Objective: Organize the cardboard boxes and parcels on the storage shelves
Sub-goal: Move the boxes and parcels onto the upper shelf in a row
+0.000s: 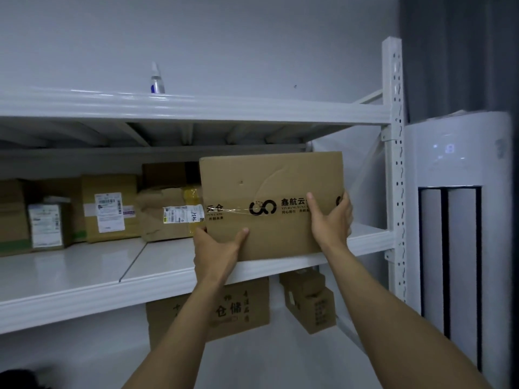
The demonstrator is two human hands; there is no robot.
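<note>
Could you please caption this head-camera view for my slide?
Left hand and right hand hold a taped cardboard box at the white shelf, right of labelled parcels.

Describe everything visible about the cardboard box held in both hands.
The box is brown cardboard, broad face toward the camera, slightly tilted. Clear tape crosses black logos and Chinese characters; a curved crease and small hole mark its upper half. The left hand grips its lower left corner, the right hand its right edge. It is at the middle shelf's right end; whether it rests there is unclear.
</note>
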